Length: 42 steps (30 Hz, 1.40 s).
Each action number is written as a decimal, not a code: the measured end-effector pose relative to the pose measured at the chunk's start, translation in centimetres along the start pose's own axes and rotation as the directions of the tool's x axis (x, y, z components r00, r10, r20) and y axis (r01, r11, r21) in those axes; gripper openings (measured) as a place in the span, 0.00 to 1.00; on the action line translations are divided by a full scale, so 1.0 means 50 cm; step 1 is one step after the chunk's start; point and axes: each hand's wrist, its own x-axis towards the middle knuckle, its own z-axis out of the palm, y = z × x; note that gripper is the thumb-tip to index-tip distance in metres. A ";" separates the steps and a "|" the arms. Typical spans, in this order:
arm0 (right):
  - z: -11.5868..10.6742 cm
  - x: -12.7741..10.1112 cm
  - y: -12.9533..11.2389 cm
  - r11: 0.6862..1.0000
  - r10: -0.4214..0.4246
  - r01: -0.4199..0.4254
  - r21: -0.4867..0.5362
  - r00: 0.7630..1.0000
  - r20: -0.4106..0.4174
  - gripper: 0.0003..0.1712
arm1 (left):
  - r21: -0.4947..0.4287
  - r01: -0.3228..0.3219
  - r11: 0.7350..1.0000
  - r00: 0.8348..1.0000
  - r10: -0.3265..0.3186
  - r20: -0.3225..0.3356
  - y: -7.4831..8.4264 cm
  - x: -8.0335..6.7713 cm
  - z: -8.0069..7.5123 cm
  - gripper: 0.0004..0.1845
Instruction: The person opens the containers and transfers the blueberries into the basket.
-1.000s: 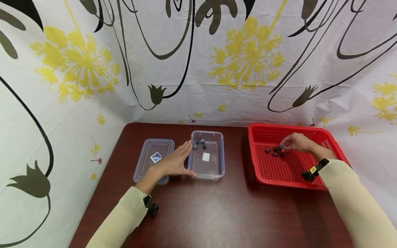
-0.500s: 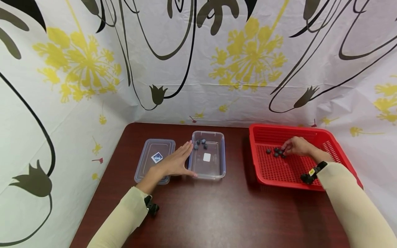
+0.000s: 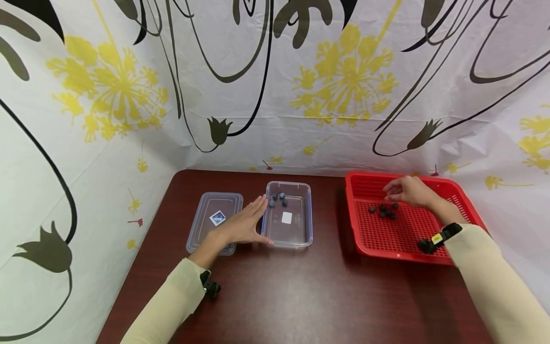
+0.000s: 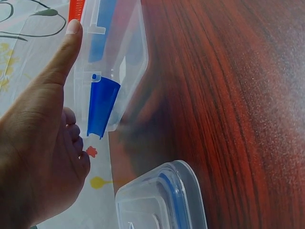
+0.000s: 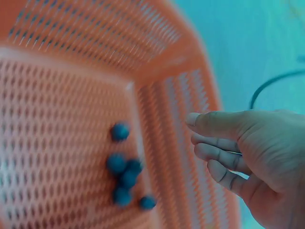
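Observation:
In the head view my left hand (image 3: 242, 222) lies along the left side of a clear plastic box (image 3: 296, 229). Its fingers are straight, with the thumb near the front corner and fingertips by the left rim. Several blueberries (image 3: 281, 196) sit at the back of the box. At right, my right hand (image 3: 410, 191) hovers over a red mesh basket (image 3: 358, 234), fingers loosely bent. No berry shows between its thumb and fingers in the right wrist view. Below the hand, several dark blueberries (image 5: 127, 178) lie on the basket's floor, most in a cluster.
A clear lid (image 3: 202, 229) with a blue and white label lies left of the box, partly behind the left forearm. Blue clips (image 4: 102, 105) hang at the box's side. Patterned cloth (image 3: 326, 153) rises behind the dark wooden table (image 3: 318, 291).
My right hand has lifted from the blueberries and moved slightly back and left, uncovering a berry at the cluster's right. The left hand has stayed by the box.

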 end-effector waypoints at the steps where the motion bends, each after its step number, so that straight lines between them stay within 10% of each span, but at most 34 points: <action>1: -0.005 0.005 -0.014 1.000 -0.020 0.020 -0.013 0.999 -0.025 0.11 | -0.001 -0.002 1.000 1.000 0.002 -0.002 0.000 0.000 0.000 0.73; 11: -0.006 0.071 -0.185 0.989 -0.148 0.148 -0.009 0.984 -0.100 0.11 | 0.021 -0.005 1.000 1.000 0.005 -0.014 -0.002 0.002 0.007 0.73; 25: 0.108 0.197 -0.318 0.957 -0.270 0.276 0.092 0.960 -0.070 0.13 | 0.009 0.004 1.000 1.000 -0.004 -0.010 -0.003 0.002 0.010 0.74; 42: 0.262 0.290 -0.394 0.970 -0.185 0.182 0.162 0.983 0.003 0.12 | 0.040 0.009 0.999 1.000 -0.009 0.001 -0.002 0.004 0.006 0.75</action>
